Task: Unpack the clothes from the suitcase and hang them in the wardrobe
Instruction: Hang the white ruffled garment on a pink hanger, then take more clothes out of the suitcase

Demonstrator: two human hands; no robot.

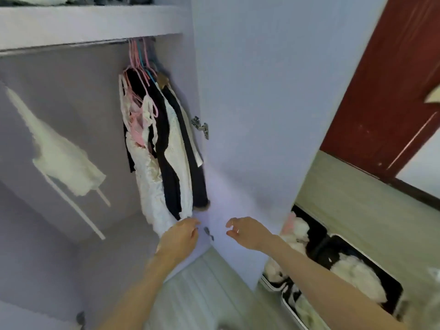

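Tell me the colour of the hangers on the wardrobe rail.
Mostly pink hangers, with at least one blue; head view.

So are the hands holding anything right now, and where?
Right hand holds nothing, fingers loosely open. Left hand is at the white garment hem; whether it grips it cannot be told.

No writing, label, brand mark, number or sign can be read anywhere in this view.
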